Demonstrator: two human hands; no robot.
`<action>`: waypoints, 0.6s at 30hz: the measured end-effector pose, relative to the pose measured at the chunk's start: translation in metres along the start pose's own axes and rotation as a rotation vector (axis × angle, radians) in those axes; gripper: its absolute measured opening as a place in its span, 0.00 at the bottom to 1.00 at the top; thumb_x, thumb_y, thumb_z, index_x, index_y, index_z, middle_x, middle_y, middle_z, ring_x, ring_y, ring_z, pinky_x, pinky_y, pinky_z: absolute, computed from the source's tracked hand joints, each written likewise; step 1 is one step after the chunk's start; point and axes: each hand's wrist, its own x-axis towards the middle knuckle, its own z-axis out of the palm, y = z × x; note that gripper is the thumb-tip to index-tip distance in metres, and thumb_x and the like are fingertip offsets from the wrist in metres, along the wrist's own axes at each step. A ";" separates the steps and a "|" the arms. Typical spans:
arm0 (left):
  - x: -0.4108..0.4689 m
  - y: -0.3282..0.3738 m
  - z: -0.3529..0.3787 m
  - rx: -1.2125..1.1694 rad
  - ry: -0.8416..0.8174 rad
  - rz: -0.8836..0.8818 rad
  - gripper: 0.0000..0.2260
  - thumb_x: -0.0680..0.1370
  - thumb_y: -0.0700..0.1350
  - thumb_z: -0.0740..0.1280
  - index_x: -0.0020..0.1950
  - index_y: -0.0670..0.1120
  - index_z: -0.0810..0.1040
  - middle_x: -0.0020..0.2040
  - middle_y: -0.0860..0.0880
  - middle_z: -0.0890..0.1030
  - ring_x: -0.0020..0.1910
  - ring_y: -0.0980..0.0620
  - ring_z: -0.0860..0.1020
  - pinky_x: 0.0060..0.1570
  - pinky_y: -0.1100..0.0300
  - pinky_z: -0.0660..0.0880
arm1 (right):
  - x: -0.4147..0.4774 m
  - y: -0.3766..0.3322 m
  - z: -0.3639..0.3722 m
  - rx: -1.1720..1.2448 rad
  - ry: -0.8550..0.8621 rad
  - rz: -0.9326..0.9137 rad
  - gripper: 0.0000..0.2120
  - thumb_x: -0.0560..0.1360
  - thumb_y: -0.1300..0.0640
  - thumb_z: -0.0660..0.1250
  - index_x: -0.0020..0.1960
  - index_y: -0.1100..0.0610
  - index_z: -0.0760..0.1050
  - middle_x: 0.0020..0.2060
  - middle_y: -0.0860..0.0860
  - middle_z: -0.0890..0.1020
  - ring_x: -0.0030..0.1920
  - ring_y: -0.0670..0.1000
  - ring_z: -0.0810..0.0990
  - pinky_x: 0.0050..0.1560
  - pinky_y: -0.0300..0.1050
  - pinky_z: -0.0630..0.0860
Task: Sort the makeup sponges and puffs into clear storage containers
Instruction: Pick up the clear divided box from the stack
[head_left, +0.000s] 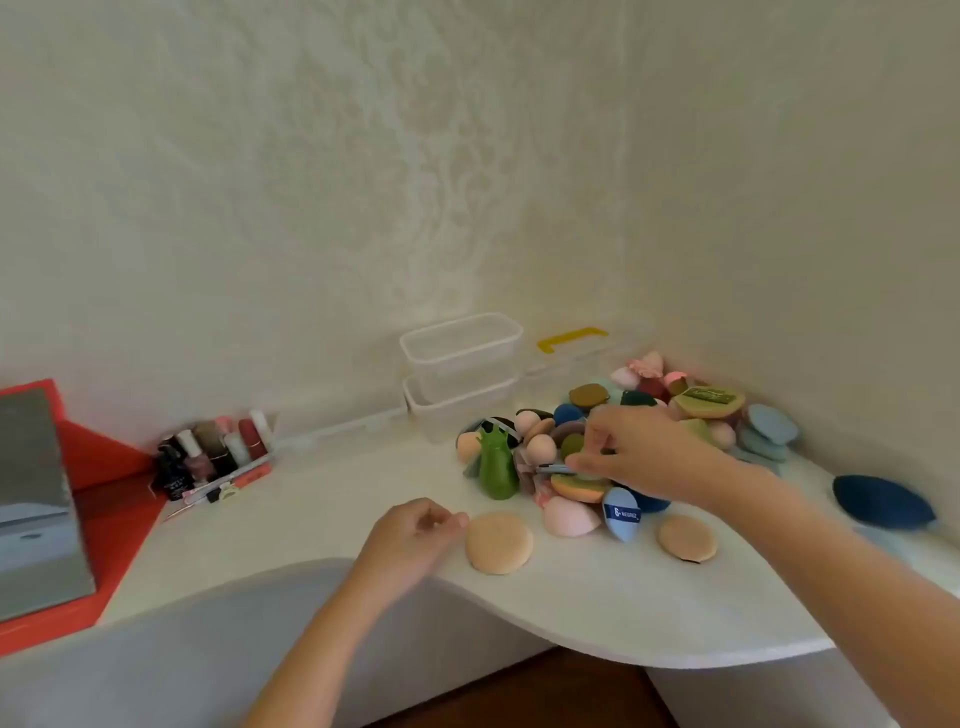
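Beige puff (498, 543) lies just beside the left hand's (410, 540) loosely curled fingers (452, 519).

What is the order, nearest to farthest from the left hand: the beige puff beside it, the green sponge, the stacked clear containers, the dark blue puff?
1. Round beige puff, just right of the left hand.
2. Green sponge, behind that puff.
3. Stacked clear containers, at the wall.
4. Dark blue puff, far right.
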 end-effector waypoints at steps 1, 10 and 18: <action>0.002 -0.001 0.002 -0.006 -0.019 -0.005 0.06 0.74 0.51 0.69 0.41 0.51 0.80 0.44 0.54 0.81 0.46 0.55 0.78 0.45 0.63 0.71 | 0.001 0.000 0.003 0.007 0.000 -0.003 0.16 0.75 0.43 0.65 0.45 0.56 0.76 0.35 0.49 0.75 0.34 0.46 0.70 0.31 0.39 0.62; 0.052 0.020 -0.015 -0.093 0.048 0.007 0.09 0.75 0.47 0.69 0.55 0.51 0.78 0.54 0.54 0.78 0.55 0.55 0.76 0.54 0.61 0.70 | 0.092 0.045 -0.007 0.072 0.188 0.138 0.22 0.76 0.48 0.66 0.67 0.55 0.68 0.64 0.55 0.71 0.61 0.55 0.73 0.59 0.47 0.70; 0.100 0.064 -0.026 0.050 0.404 0.289 0.16 0.77 0.45 0.67 0.64 0.51 0.72 0.62 0.52 0.69 0.59 0.56 0.69 0.57 0.65 0.64 | 0.169 0.084 -0.007 -0.100 0.100 0.093 0.26 0.72 0.55 0.72 0.68 0.54 0.68 0.65 0.56 0.69 0.63 0.57 0.71 0.60 0.48 0.70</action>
